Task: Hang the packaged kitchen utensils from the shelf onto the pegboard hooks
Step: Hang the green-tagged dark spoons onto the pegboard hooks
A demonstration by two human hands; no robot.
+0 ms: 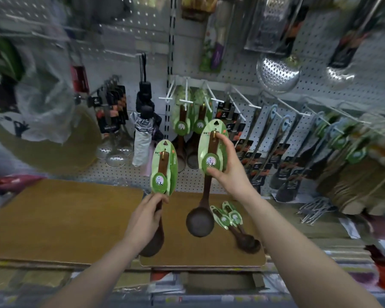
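Right hand is gripping a packaged dark wooden ladle by its green card header, thumb at the card's lower edge, fingers curling round the right edge up to the top of the handle. The ladle is hanging upright in the air, bowl down, its hang-hole just below the white pegboard hooks.

Left hand is clenching the handle of a second packaged ladle, fingers wrapping the dark shaft just under its green card; the card is standing upright above the fist, the bowl pointing down toward the shelf edge.

Two matching ladles are already hanging on the hooks, side by side, directly behind the one in the right hand.

Two more packaged spoons are lying on the brown wooden board on the shelf, overlapping, bowls toward the camera; whether they are ladles or smaller spoons is hard to tell from this angle.

To the left of the hooks, a folded umbrella is hanging against the pegboard. To the right, rows of packaged spatulas are hanging from further pegs. Higher up, a perforated metal skimmer is hanging on the board.
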